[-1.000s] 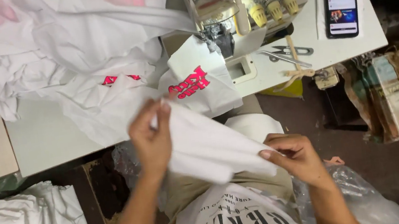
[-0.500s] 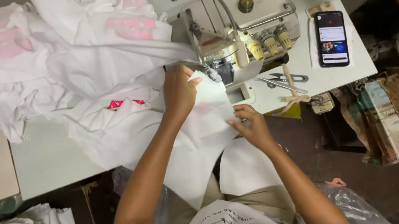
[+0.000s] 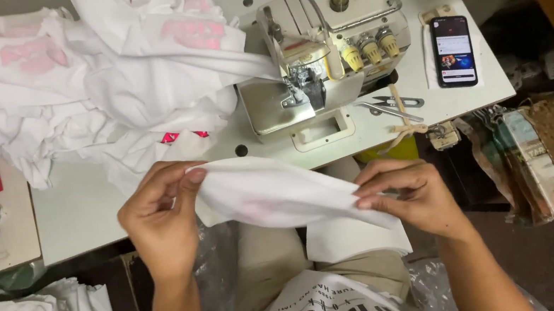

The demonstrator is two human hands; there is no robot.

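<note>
Surface: white sewing table [image 3: 77,210], serger machine [image 3: 327,49] at upper centre.
Left hand [image 3: 160,217]: white fabric piece [image 3: 282,194] is pinched.
Right hand [image 3: 414,198]: other end is pinched, probably an edge.

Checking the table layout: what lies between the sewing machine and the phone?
In the head view, only bare white tabletop lies between the sewing machine and the phone; snips sit lower down.

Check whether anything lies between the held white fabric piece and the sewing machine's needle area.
Nothing visible does. Both hands, left and right, hold the white fabric piece at the table edge; the bare white tabletop and grey sewing machine's plate ahead are unobstructed.
</note>
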